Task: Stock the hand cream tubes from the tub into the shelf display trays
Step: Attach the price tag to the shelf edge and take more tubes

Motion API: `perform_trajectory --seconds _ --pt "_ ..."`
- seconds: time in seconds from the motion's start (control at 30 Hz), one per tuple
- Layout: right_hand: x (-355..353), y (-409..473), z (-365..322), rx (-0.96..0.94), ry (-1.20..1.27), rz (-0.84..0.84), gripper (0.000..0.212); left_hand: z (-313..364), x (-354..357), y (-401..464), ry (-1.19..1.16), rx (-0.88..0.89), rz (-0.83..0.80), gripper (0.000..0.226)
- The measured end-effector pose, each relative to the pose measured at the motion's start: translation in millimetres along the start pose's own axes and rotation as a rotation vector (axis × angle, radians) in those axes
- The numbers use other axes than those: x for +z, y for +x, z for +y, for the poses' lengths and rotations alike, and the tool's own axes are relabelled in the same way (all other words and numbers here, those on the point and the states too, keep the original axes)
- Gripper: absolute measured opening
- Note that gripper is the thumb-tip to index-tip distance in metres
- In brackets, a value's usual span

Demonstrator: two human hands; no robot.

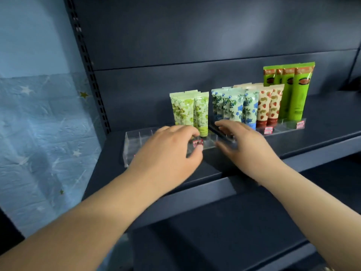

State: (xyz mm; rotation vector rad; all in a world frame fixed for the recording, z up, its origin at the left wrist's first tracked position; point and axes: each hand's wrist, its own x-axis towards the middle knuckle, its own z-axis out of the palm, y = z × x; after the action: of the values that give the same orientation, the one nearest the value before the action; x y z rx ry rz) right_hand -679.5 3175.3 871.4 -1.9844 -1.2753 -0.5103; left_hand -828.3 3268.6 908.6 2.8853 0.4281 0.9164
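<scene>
Shelf [293, 151], two clear trays, tubes upright, both hands at the left tray.

Left tray [134, 141]: green-print tubes [190, 110] in its right part; left hand [168, 151] with grip curled on its front wall, thumb beside a red tag [197, 142]. Right hand [242, 141]: grip spread and loose, fingers at the tray's right end, blurred. Right tray [289, 125]: blue-print tubes [232, 106], strawberry tubes [268, 106], tall green tubes [293, 90].
</scene>
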Motion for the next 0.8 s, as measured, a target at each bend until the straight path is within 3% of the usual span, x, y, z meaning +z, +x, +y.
perform_trajectory --seconds 0.23,0.37,0.53,0.8 --pt "-13 -71 3 -0.151 -0.131 0.231 0.030 34 35 -33 -0.182 0.263 0.119 0.027" --pt "-20 -121 22 -0.109 -0.127 0.223 0.026 56 66 -51 -0.279 0.411 0.104 0.026" --pt "-22 -207 87 0.224 -0.152 0.040 0.024 82 148 -67 -0.251 0.516 -0.054 0.026" --pt "-41 -340 170 0.637 -0.224 0.003 0.020 162 275 -102 -0.362 0.532 -0.409 0.029"
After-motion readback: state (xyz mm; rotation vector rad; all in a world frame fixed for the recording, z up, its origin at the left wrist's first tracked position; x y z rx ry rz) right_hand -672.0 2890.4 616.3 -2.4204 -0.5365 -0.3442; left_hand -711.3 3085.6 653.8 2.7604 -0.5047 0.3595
